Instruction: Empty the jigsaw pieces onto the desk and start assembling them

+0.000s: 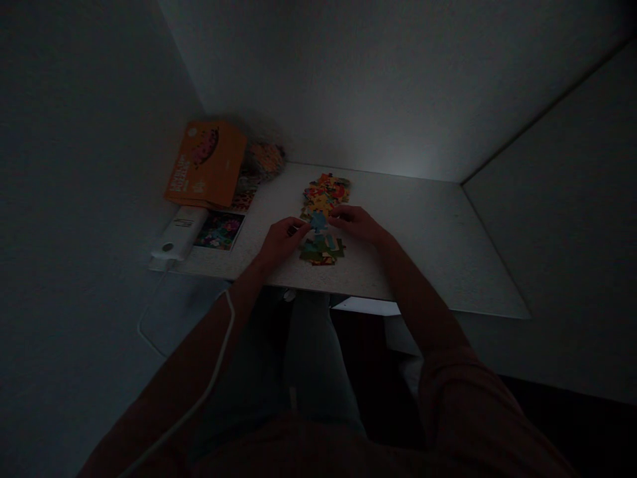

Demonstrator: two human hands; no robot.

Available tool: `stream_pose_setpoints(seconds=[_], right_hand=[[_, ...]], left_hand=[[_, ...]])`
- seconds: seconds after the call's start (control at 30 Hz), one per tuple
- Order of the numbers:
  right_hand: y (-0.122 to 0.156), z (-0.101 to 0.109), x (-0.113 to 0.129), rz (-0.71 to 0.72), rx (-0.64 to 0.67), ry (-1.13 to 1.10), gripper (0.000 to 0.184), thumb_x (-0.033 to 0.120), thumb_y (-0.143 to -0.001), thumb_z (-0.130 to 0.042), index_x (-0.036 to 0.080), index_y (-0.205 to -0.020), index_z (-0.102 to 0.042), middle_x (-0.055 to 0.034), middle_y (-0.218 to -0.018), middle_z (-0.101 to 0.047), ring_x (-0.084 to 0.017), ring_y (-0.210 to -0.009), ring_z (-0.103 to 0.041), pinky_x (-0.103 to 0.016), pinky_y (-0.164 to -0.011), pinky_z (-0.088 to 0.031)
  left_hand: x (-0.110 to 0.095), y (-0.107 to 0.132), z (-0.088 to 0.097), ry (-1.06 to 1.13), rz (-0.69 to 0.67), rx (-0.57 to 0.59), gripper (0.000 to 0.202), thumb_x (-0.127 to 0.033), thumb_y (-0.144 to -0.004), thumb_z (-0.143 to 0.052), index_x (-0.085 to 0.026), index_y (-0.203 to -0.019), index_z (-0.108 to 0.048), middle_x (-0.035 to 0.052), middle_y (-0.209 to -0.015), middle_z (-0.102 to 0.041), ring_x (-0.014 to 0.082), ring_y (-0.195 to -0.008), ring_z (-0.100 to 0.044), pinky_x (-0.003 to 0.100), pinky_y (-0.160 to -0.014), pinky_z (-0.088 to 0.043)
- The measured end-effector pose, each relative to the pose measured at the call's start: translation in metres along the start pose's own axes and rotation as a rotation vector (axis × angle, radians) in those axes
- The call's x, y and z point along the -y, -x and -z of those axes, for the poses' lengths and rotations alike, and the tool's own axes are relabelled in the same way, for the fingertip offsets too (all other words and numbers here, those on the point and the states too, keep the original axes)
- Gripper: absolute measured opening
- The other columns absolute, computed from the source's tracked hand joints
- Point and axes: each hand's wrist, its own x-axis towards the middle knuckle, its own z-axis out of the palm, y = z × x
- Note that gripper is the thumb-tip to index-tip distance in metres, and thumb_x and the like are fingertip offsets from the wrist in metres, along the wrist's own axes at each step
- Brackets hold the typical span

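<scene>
Because the light is low, detail at the fingertips is hard to read. Nearest the camera, 2 rust-brown sleeves [448, 398] reach forward over the person's lap, above pale trousers [318, 358]. A thin white cord [185, 405] lies along the left sleeve.

The left hand [281, 242] and the right hand [355, 222] hover at the front of a white speckled desk [413, 245]. Both are loosely curved, neither spread flat nor balled into a fist, with fingers turned inward toward each other. Between them lie blue jigsaw pieces [318, 221], touched or almost touched by both hands. Whether either hand grips one cannot be told in this dimness.

Just below the blue pieces sits a lower heap of jigsaw pieces [321, 252], mostly green and yellow. Just beyond them lies an upper heap of jigsaw pieces [326, 191], red, orange and yellow. Together they form 1 rough column running away from the person.

Left of the hands, a white box-shaped device [178, 232] sits at the desk's edge, with a cable [152, 318] dropping below it. Beside it lies a colourful picture card [219, 230]. Farther back are an orange printed box [206, 164], a second card [243, 196] partly under it, and a translucent bag [265, 161]. Pale walls [388, 86] close in behind the desk.
</scene>
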Motion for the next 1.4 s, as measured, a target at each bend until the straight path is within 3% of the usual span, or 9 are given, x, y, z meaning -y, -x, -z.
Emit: stream_pose_setpoints(seconds=[0.17, 0.3, 0.47, 0.57, 0.73, 0.87, 1.07, 1.23, 1.4], right_hand=[[-0.002, 0.004, 0.003, 0.005, -0.053, -0.01, 0.058, 0.086, -0.093, -0.085, 0.028, -0.09, -0.083, -0.0014, -0.087, -0.074, -0.022, -0.08, -0.063, -0.039, -0.079, -0.054], [0.011, 0.051, -0.005, -0.065, -0.311, 0.027, 0.058, 0.086, -0.091, -0.083, 0.028, -0.089, -0.083, -0.0046, -0.09, -0.079, -0.027, -0.09, -0.072, -0.045, -0.091, -0.062], [0.078, 0.124, -0.028, -0.265, -0.568, 0.286, 0.067, 0.094, -0.088, -0.079, 0.028, -0.088, -0.081, -0.0098, -0.088, -0.081, -0.031, -0.085, -0.074, -0.052, -0.085, -0.064], [0.123, 0.139, -0.035, -0.339, -0.707, 0.538, 0.066, 0.093, -0.093, -0.077, 0.027, -0.092, -0.079, -0.0173, -0.094, -0.079, -0.032, -0.086, -0.073, -0.053, -0.084, -0.062], [0.131, 0.098, -0.022, -0.359, -0.73, 0.666, 0.058, 0.079, -0.101, -0.075, 0.022, -0.114, -0.081, -0.0249, -0.131, -0.076, -0.039, -0.112, -0.078, -0.065, -0.11, -0.063], [0.073, 0.038, -0.002, -0.298, -0.452, 0.516, 0.049, 0.07, -0.103, -0.076, 0.023, -0.115, -0.084, -0.0189, -0.13, -0.079, -0.032, -0.098, -0.077, -0.058, -0.104, -0.068], [-0.013, -0.022, 0.017, -0.362, -0.386, 0.565, 0.053, 0.07, -0.087, -0.098, 0.027, -0.115, -0.084, -0.017, -0.141, -0.078, -0.037, -0.118, -0.079, -0.055, -0.109, -0.067], [-0.026, -0.031, 0.026, -0.406, -0.406, 0.61, 0.05, 0.063, -0.091, -0.097, 0.026, -0.121, -0.084, -0.0178, -0.147, -0.076, -0.04, -0.123, -0.08, -0.057, -0.107, -0.068], [-0.008, -0.01, 0.049, -0.176, -0.507, 0.673, 0.062, 0.059, -0.095, -0.091, 0.026, -0.146, -0.08, -0.0199, -0.155, -0.07, -0.038, -0.114, -0.079, -0.057, -0.103, -0.069]], left_hand=[[-0.002, 0.0, 0.0, -0.019, -0.003, -0.01, 0.047, -0.07, -0.102, -0.066, -0.025, -0.107, -0.078, 0.0061, -0.098, -0.08, 0.0221, -0.087, -0.069, 0.039, -0.084, -0.057], [-0.004, 0.002, 0.0, -0.027, -0.006, -0.062, 0.042, -0.066, -0.099, -0.076, -0.025, -0.108, -0.073, 0.0076, -0.11, -0.081, 0.0216, -0.092, -0.07, 0.038, -0.088, -0.06], [-0.004, -0.003, 0.0, -0.174, -0.054, -0.206, 0.03, -0.054, -0.103, -0.076, -0.024, -0.104, -0.072, 0.0106, -0.113, -0.079, 0.0263, -0.105, -0.071, 0.046, -0.106, -0.06], [-0.003, -0.011, 0.006, -0.318, -0.007, -0.306, 0.021, -0.042, -0.107, -0.069, -0.023, -0.115, -0.075, 0.0158, -0.124, -0.079, 0.0323, -0.12, -0.072, 0.053, -0.117, -0.058], [0.008, -0.02, 0.027, -0.653, -0.155, -0.076, 0.043, -0.035, -0.106, -0.066, -0.019, -0.145, -0.074, 0.0232, -0.159, -0.072, 0.043, -0.154, -0.062, 0.062, -0.135, -0.047], [0.016, -0.023, 0.031, -0.705, -0.047, -0.119, 0.061, -0.046, -0.111, -0.059, -0.01, -0.16, -0.063, 0.0299, -0.173, -0.061, 0.0451, -0.167, -0.053, 0.059, -0.142, -0.041], [0.014, -0.023, 0.022, -0.713, -0.031, -0.139, 0.072, -0.057, -0.11, -0.06, -0.006, -0.162, -0.061, 0.0352, -0.176, -0.057, 0.0503, -0.17, -0.049, 0.064, -0.143, -0.039], [0.012, -0.022, 0.021, -0.7, -0.03, -0.14, 0.074, -0.062, -0.111, -0.06, -0.009, -0.162, -0.061, 0.0347, -0.176, -0.058, 0.0515, -0.17, -0.049, 0.067, -0.141, -0.039], [0.012, -0.022, 0.02, -0.696, -0.046, -0.138, 0.076, -0.063, -0.113, -0.058, -0.006, -0.163, -0.06, 0.0366, -0.176, -0.056, 0.053, -0.168, -0.049, 0.069, -0.14, -0.038]])
